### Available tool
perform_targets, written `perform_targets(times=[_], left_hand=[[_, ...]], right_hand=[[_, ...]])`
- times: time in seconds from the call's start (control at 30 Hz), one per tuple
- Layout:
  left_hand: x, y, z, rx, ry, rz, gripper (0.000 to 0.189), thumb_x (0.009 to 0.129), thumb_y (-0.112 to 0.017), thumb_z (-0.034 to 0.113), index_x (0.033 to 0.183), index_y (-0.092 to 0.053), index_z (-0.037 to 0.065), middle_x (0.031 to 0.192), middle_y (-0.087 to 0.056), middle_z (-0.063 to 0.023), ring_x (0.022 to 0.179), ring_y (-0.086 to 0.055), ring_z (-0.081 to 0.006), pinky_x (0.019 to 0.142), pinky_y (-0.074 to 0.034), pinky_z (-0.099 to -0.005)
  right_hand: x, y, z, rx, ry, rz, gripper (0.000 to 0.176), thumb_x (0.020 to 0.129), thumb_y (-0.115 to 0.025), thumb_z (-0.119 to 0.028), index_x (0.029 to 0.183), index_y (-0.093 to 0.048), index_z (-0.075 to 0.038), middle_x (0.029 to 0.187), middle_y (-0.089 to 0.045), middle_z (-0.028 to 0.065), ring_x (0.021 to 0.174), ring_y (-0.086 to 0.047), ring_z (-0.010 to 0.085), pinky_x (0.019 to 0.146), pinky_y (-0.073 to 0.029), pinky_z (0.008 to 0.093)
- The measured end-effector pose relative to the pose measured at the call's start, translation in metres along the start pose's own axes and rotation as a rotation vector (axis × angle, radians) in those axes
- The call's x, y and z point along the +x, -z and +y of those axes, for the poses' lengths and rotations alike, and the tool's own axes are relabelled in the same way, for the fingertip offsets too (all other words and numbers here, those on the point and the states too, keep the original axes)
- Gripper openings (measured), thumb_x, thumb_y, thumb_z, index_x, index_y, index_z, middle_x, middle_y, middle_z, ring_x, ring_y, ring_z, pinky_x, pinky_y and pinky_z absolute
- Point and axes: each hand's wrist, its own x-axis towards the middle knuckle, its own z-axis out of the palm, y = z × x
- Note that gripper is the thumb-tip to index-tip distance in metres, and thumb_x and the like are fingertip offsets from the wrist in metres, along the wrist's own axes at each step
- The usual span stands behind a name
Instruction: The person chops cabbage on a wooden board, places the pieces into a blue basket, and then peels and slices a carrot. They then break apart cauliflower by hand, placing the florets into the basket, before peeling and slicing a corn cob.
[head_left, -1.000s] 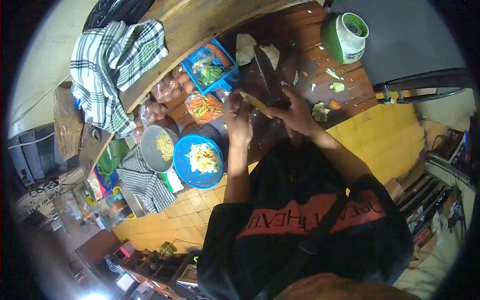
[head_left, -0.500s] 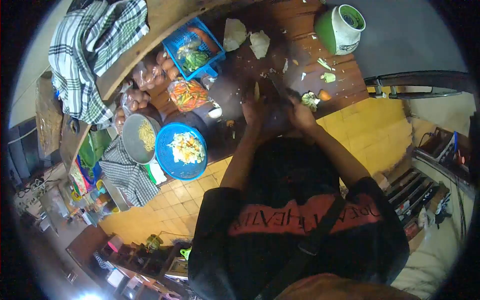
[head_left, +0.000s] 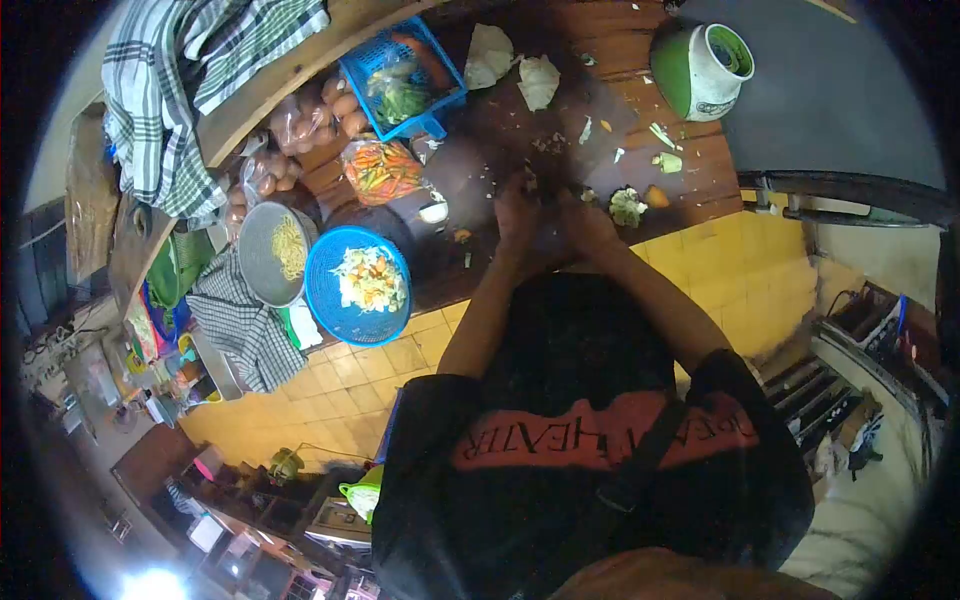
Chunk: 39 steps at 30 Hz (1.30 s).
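My left hand (head_left: 517,218) is over the dark work surface, its fingers closed around a small pale piece of food (head_left: 531,181) whose kind I cannot make out. Close beside it on the right is my right hand (head_left: 588,224), closed and tilted inward. A knife showed in that hand a moment ago; its blade is now lost in the shadow. Small scraps lie ahead of the fingers. To the right of my right hand sit a cut cauliflower-like piece (head_left: 628,206) and an orange carrot end (head_left: 656,196).
On the left stand a blue colander (head_left: 318,290) of chopped vegetables and a grey bowl (head_left: 262,265) of noodles. Behind are bagged chillies (head_left: 382,172), eggs (head_left: 302,124) and a blue basket (head_left: 440,112). Cabbage leaves (head_left: 538,82) and a green-white jar (head_left: 690,75) lie farther off.
Both hands have come closer together, the right one moving inward. The knife and the yellowish piece seen before are now mostly hidden. The whole view has shifted slightly.
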Motion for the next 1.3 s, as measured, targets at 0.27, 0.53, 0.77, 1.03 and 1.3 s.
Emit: perform_targets(times=[0.27, 0.53, 0.77, 1.03, 1.3], left_hand=[[0.002, -0.007, -0.016, -0.031, 0.07, -0.004, 0.016, 0.076, -0.06, 0.007, 0.092, -0.061, 0.005, 0.083, -0.063, -0.0166, 0.08, -0.061, -0.0348, 0.071, -0.048, -0.043], [0.007, -0.005, -0.011, -0.067, -0.029, 0.02, 0.016, 0.079, -0.056, 0.008, 0.095, -0.061, 0.007, 0.085, -0.061, -0.0159, 0.081, -0.058, -0.0366, 0.072, -0.046, -0.045], [0.005, -0.011, -0.018, -0.058, 0.021, 0.004, 0.012, 0.081, -0.054, 0.005, 0.091, -0.059, 0.007, 0.086, -0.061, -0.0181, 0.083, -0.058, -0.0387, 0.071, -0.046, -0.0468], [0.001, -0.016, -0.028, -0.019, -0.024, -0.01, 0.014, 0.082, -0.056, 0.01, 0.095, -0.059, 0.005, 0.085, -0.064, -0.0152, 0.076, -0.063, -0.0338, 0.066, -0.05, -0.0415], [-0.002, -0.015, -0.028, 0.069, 0.004, -0.019, 0.019, 0.078, -0.058, 0.007, 0.097, -0.061, 0.007, 0.086, -0.066, -0.0149, 0.079, -0.065, -0.0334, 0.066, -0.052, -0.0418]], right_hand=[[0.009, -0.025, 0.012, -0.256, 0.315, 0.021, 0.035, 0.09, -0.042, -0.017, 0.119, -0.041, 0.003, 0.081, -0.066, 0.0218, 0.073, -0.067, 0.0361, 0.057, -0.056, 0.0461], [-0.003, 0.007, 0.004, -0.041, 0.051, -0.081, 0.035, 0.094, -0.038, -0.026, 0.121, -0.045, -0.004, 0.082, -0.064, 0.0263, 0.073, -0.066, 0.0415, 0.061, -0.054, 0.0505], [0.008, -0.008, 0.016, -0.054, 0.046, -0.124, 0.048, 0.098, -0.024, -0.038, 0.122, -0.044, -0.002, 0.086, -0.063, 0.0273, 0.079, -0.062, 0.0474, 0.066, -0.05, 0.0535], [0.029, -0.069, 0.06, -0.072, 0.177, -0.146, 0.04, 0.096, -0.032, -0.029, 0.127, -0.04, -0.005, 0.09, -0.063, 0.026, 0.079, -0.063, 0.0446, 0.067, -0.05, 0.0544], [0.003, -0.023, 0.025, -0.087, 0.194, 0.043, 0.033, 0.092, -0.04, -0.021, 0.121, -0.043, -0.005, 0.085, -0.063, 0.0266, 0.078, -0.063, 0.0438, 0.063, -0.051, 0.0525]])
